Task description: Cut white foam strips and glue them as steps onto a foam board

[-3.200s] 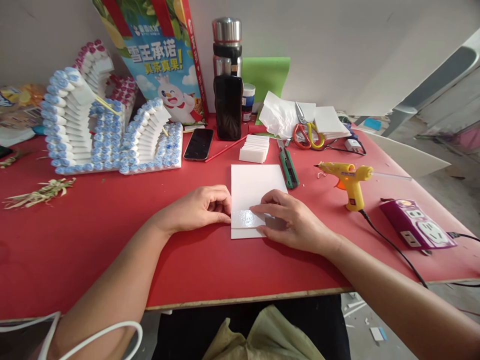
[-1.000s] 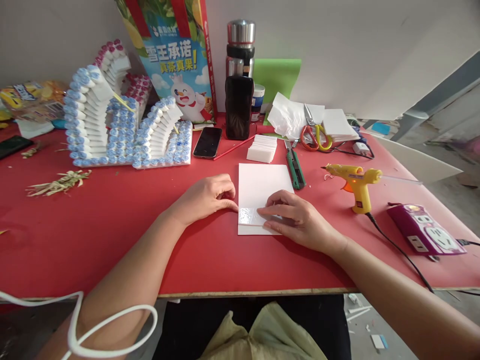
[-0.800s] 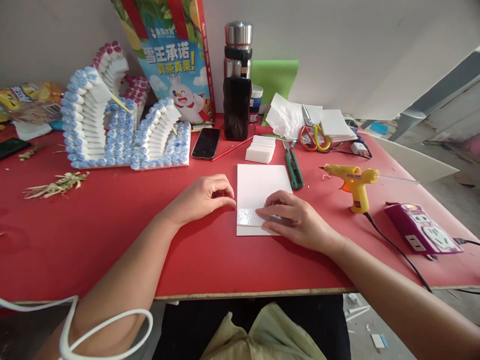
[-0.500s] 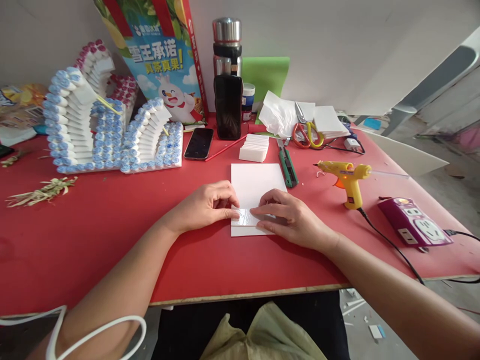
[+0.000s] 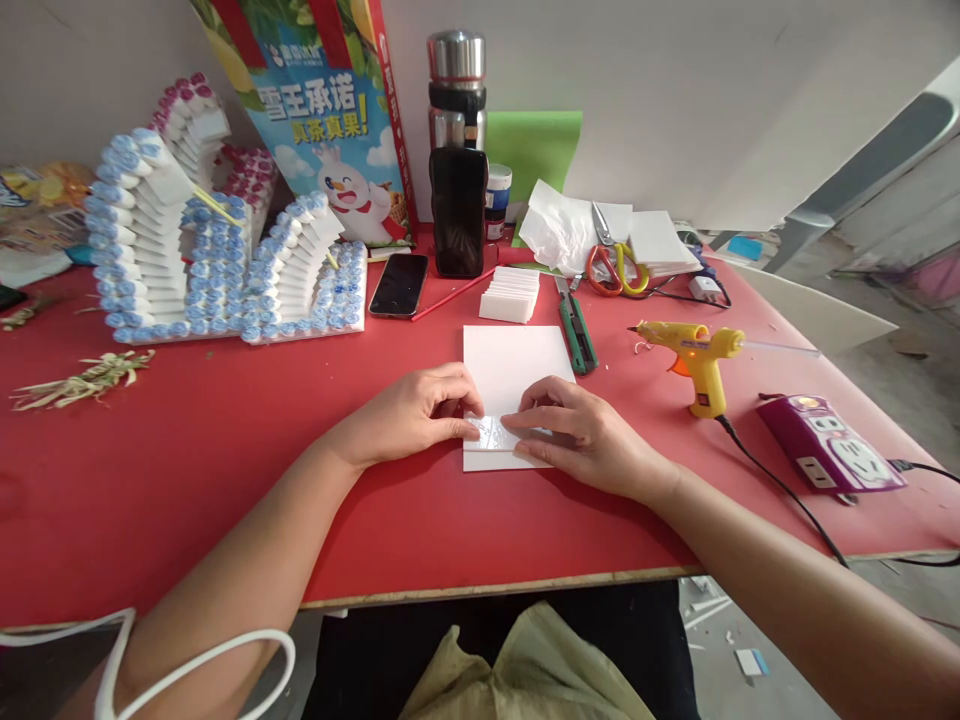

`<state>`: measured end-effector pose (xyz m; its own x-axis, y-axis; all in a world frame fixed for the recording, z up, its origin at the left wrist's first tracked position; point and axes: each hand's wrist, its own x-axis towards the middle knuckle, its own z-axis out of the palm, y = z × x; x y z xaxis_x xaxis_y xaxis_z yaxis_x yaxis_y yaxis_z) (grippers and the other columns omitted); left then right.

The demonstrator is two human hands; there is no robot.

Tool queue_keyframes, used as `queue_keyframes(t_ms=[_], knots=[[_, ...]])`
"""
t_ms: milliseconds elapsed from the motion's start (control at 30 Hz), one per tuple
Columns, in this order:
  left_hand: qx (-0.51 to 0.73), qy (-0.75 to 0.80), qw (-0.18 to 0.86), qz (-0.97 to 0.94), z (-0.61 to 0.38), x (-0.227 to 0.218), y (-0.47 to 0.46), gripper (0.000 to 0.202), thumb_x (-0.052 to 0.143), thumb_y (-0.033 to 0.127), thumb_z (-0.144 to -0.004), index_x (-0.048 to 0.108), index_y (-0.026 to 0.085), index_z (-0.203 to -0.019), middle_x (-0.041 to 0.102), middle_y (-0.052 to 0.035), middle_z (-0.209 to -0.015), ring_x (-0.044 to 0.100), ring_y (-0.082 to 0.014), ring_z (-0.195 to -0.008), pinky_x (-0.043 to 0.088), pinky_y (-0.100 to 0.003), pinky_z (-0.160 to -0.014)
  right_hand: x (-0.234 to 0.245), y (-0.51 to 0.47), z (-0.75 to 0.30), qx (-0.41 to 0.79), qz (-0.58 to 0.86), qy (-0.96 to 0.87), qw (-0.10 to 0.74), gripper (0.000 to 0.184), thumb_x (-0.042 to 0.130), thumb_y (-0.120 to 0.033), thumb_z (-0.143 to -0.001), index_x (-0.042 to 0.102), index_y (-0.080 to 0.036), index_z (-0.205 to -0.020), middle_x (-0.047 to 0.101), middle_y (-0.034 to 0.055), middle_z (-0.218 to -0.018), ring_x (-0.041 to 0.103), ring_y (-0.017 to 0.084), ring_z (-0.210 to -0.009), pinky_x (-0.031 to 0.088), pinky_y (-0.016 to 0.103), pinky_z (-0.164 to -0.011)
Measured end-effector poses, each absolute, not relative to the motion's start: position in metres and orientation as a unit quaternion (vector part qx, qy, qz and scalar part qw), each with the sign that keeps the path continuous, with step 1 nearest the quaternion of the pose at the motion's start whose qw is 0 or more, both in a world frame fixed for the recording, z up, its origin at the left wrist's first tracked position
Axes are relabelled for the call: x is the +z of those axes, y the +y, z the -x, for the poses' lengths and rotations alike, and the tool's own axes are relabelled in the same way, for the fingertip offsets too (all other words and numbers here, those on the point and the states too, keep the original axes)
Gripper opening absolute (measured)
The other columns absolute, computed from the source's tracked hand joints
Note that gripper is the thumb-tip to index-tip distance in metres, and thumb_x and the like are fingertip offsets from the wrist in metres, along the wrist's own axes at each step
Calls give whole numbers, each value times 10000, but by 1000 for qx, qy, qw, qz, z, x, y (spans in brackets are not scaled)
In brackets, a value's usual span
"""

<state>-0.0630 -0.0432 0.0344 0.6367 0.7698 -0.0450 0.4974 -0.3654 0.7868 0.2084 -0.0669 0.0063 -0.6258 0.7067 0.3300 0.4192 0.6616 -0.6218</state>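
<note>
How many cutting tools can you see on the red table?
2: the green utility knife, just right of the white board, and the scissors, farther back by the crumpled paper. Others could be hidden.

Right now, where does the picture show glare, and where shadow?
Head view: bright glare on the glossy white rectangular strip between the left hand and the right hand; head view: soft shadow on the flat red tabletop below the right hand.

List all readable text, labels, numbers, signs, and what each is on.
"雪王承诺": tall blue rectangular bag, red-edged
"真茶真果!": same bag, below
Too small or blurred: bag's logo line, side lettering; marking on yellow plastic glue gun; print on crinkled yellow plastic packet
</note>
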Motion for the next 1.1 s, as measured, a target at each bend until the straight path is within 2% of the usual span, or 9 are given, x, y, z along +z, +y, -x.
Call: queue_keyframes(t_ms=[433, 567, 700, 800, 933, 1100], knots=[[167, 392, 410, -807, 63, 34, -43, 129, 701, 327, -898, 707, 205, -942, 632, -10, -1011, 577, -134, -834, 441, -260, -779, 6, -67, -208, 251, 321, -868, 284, 246, 661, -318, -966, 756, -240, -1179, 626, 105, -1086, 631, 204, -945, 549, 386, -875], [161, 396, 403, -809, 64, 34, -43, 152, 709, 349, -896, 704, 207, -947, 628, -9, -1016, 573, -132, -831, 437, -263, -774, 8, -66, -210, 307, 327, -841, 303, 255, 672, -326, -958, 758, -237, -1181, 619, 103, -1088, 642, 197, -950, 566, 343, -824], [174, 396, 401, -807, 64, 33, -43, 202, 669, 399, -927, 694, 203, -965, 623, -20, -1009, 573, -137, -834, 443, -265, -749, 9, -64, -215, 357, 348, -794, 348, 248, 603, -289, -996, 748, -236, -1189, 620, 98, -1091, 658, 177, -915, 563, 309, -763], [195, 398, 402, -801, 64, 31, -43, 221, 649, 413, -940, 686, 195, -951, 604, -19, -964, 555, -131, -788, 445, -265, -715, 9, -63, -216, 329, 333, -803, 369, 221, 581, -212, -989, 762, -231, -1113, 631, 90, -1056, 656, 174, -903, 552, 316, -771], [198, 385, 409, -803, 62, 31, -44, 207, 640, 396, -948, 728, 209, -951, 600, -19, -975, 551, -120, -772, 438, -260, -704, 7, -65, -216, 233, 264, -876, 329, 338, 524, -76, -935, 734, -230, -1150, 672, 97, -1078, 639, 210, -965, 515, 402, -872], [193, 399, 402, -802, 63, 32, -45, 204, 685, 391, -915, 750, 229, -1021, 605, -13, -986, 544, -107, -745, 425, -247, -673, 8, -66, -214, 169, 216, -912, 305, 455, 459, -18, -875, 691, -232, -1203, 701, 100, -1120, 598, 222, -937, 498, 419, -827]])
